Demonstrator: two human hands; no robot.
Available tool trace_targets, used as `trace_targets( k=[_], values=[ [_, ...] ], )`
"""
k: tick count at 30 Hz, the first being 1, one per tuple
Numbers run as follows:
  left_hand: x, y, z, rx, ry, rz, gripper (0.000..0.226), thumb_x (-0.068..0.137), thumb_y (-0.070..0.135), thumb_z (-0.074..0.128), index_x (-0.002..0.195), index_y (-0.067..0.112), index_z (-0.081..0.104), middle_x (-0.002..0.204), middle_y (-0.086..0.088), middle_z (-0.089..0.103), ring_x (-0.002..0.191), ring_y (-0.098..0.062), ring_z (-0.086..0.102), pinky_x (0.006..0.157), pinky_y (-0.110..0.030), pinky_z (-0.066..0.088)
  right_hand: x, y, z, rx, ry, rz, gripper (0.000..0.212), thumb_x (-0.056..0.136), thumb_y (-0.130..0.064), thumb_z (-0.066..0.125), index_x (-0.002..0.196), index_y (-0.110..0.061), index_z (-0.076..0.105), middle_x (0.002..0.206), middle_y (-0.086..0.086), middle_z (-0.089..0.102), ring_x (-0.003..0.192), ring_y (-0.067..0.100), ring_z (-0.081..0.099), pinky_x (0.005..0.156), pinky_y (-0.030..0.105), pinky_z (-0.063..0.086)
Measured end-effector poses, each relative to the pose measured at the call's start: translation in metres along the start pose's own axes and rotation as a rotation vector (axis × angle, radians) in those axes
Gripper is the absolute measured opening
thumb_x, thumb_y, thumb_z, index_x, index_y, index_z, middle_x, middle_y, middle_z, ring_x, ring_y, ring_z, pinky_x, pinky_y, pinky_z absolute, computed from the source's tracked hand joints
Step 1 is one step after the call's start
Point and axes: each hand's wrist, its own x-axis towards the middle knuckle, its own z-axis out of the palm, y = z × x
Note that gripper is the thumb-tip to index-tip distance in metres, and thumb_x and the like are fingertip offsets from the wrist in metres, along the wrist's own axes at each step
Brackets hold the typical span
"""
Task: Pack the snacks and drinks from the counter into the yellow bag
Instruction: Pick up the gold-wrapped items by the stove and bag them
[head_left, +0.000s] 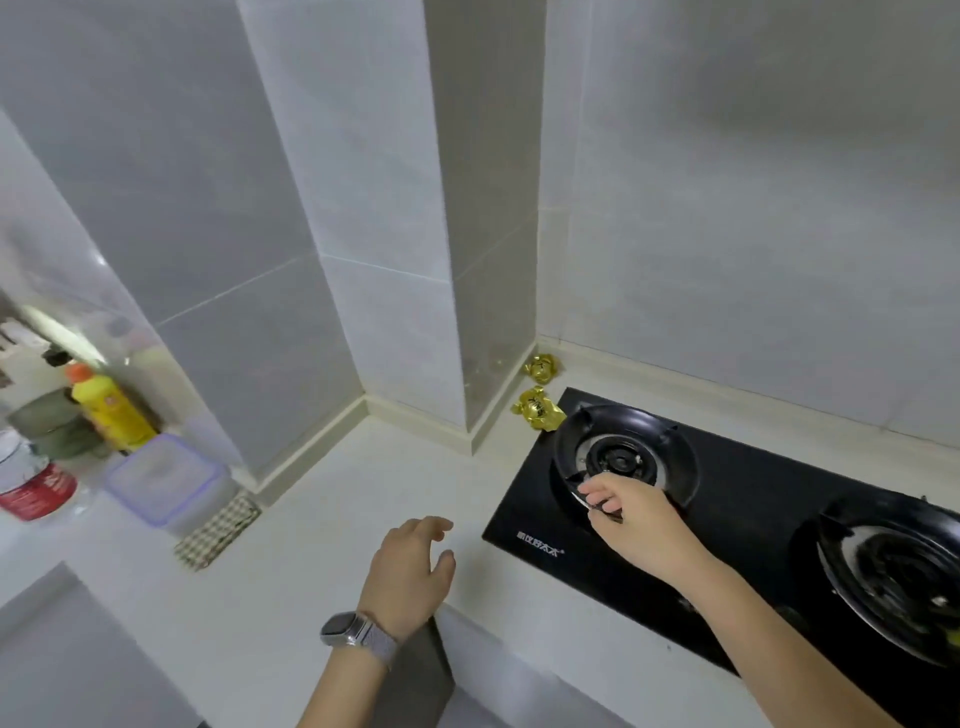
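Gold snack packets (538, 408) beside stove (737, 525)

Home kitchen: gas hob (727, 525), tiled walls (753, 208), counter (311, 545).

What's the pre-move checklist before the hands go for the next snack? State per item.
1. Left hand free: ok, fingers relaxed above the counter, holding nothing.
2. Right hand free: not ok, it pinches a small dark item at the left burner; what it is, cannot tell.
3. Snacks located: ok, two gold packets lie behind the stove by the wall corner.
4. Path to packets: ok, nothing stands between the hands and them.
5. Yellow bag ready: cannot tell, not in view.
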Motion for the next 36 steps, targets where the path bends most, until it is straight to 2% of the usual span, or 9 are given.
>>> trace_targets(
  k=[5, 11, 22, 28, 32, 34, 36],
  values=[
    [-0.004, -0.025, -0.017, 0.012, 0.063, -0.091, 0.034, 0.086, 0.022, 0.051, 0.121, 0.022, 0.053, 0.111, 0.004, 0.059, 0.106, -0.016, 0.053, 0.093, -0.029, 0.042, 0.033, -0.019, 0.027, -0.008, -0.054, -0.065, 0.031, 0.086, -0.017, 0.060, 0.115, -0.028, 0.060, 0.101, -0.013, 0.060, 0.096, 0.006, 0.056, 0.087, 0.025, 0.049],
    [0.020, -0.024, -0.015, 0.009, 0.079, -0.118, 0.034, 0.087, 0.022, 0.052, 0.121, 0.021, 0.053, 0.111, 0.004, 0.059, 0.104, -0.015, 0.053, 0.089, -0.024, 0.042, 0.062, -0.014, 0.034, -0.023, -0.103, -0.074, 0.035, 0.086, -0.019, 0.061, 0.118, -0.029, 0.056, 0.105, -0.013, 0.059, 0.095, 0.005, 0.054, 0.081, 0.019, 0.044],
    [0.087, 0.023, 0.022, -0.169, 0.039, -0.154, 0.032, 0.086, 0.019, 0.054, 0.118, 0.023, 0.054, 0.106, 0.008, 0.057, 0.092, -0.008, 0.056, 0.081, -0.017, 0.041, 0.116, 0.018, 0.017, 0.008, -0.168, -0.043, 0.045, 0.087, -0.018, 0.061, 0.129, -0.026, 0.049, 0.118, -0.008, 0.058, 0.098, 0.007, 0.057, 0.082, 0.019, 0.046],
    [0.123, 0.024, 0.041, -0.226, -0.079, -0.137, 0.028, 0.085, 0.018, 0.051, 0.111, 0.025, 0.059, 0.095, 0.012, 0.060, 0.085, -0.007, 0.060, 0.076, -0.016, 0.044, 0.144, 0.032, 0.029, 0.053, -0.168, 0.033, 0.051, 0.086, -0.016, 0.062, 0.133, -0.028, 0.045, 0.132, -0.005, 0.050, 0.101, 0.005, 0.055, 0.069, 0.013, 0.047],
    [0.139, 0.005, 0.040, -0.212, -0.134, -0.149, 0.024, 0.086, 0.020, 0.049, 0.107, 0.026, 0.060, 0.086, 0.018, 0.059, 0.077, -0.006, 0.061, 0.076, -0.018, 0.047, 0.168, 0.030, 0.054, 0.077, -0.178, 0.088, 0.055, 0.085, -0.016, 0.063, 0.136, -0.022, 0.042, 0.134, -0.002, 0.051, 0.111, 0.011, 0.053, 0.089, 0.023, 0.048],
    [0.147, -0.008, 0.035, -0.226, -0.151, -0.164, 0.023, 0.087, 0.021, 0.050, 0.107, 0.026, 0.061, 0.084, 0.019, 0.060, 0.076, -0.004, 0.061, 0.075, -0.016, 0.047, 0.188, 0.026, 0.064, 0.029, -0.187, 0.078, 0.057, 0.086, -0.017, 0.062, 0.138, -0.019, 0.039, 0.135, 0.000, 0.050, 0.122, 0.016, 0.049, 0.100, 0.027, 0.042],
    [0.156, -0.021, 0.028, -0.246, -0.153, -0.188, 0.023, 0.087, 0.020, 0.051, 0.107, 0.025, 0.062, 0.084, 0.019, 0.061, 0.075, -0.001, 0.060, 0.071, -0.010, 0.045, 0.216, 0.021, 0.070, -0.014, -0.167, 0.065, 0.059, 0.086, -0.016, 0.061, 0.140, -0.015, 0.037, 0.137, 0.002, 0.047, 0.127, 0.020, 0.044, 0.104, 0.028, 0.035]
  ],
)
